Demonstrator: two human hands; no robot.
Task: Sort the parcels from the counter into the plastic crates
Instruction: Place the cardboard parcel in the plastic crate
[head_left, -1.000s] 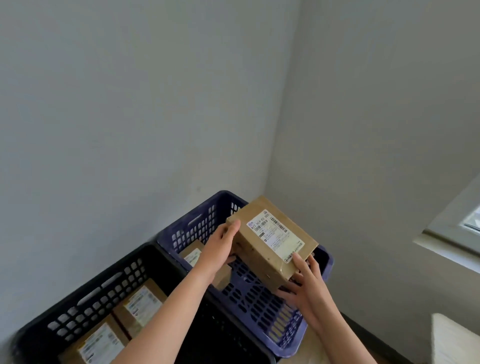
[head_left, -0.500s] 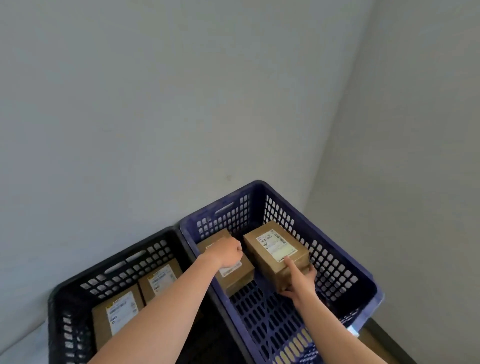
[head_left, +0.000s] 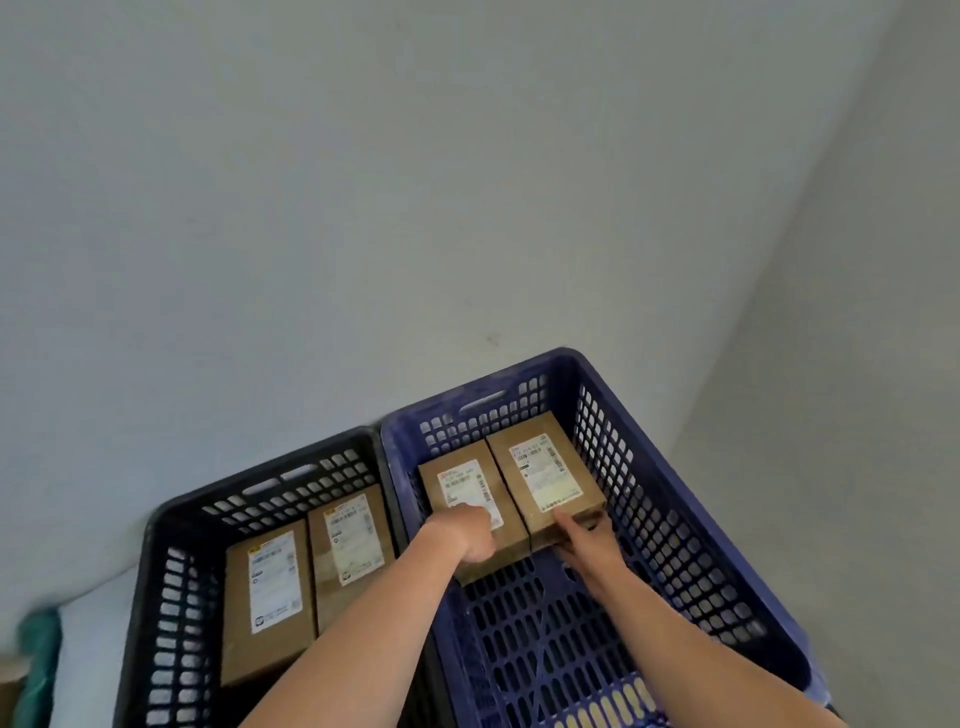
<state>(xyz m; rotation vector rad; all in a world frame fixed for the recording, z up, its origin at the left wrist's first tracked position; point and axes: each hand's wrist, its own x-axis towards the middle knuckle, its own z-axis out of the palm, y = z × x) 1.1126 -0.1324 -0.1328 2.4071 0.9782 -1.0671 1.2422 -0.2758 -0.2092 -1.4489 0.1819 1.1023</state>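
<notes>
two grey walls (head_left: 363, 208) meet in a corner behind the work area. below them stand two slotted plastic crates side by side, touching along their long sides: a blue crate (head_left: 670, 525) on the right and a black crate (head_left: 156, 597) on the left. the black crate holds two brown labelled parcels, the left black-crate parcel (head_left: 267, 597) and the right black-crate parcel (head_left: 353, 540), lying flat and just beside each other. the blue crate holds two more at its far end, the left blue-crate parcel (head_left: 462, 483) and the right blue-crate parcel (head_left: 545, 473), pressed together, labels up. your hands are apart, one per parcel. your left hand (head_left: 470, 535) rests on the near top of the left blue-crate parcel with fingers bent; whether it grips, you cannot tell. your right hand (head_left: 582, 540) touches the near end of the right blue-crate parcel with fingers extended.
</notes>
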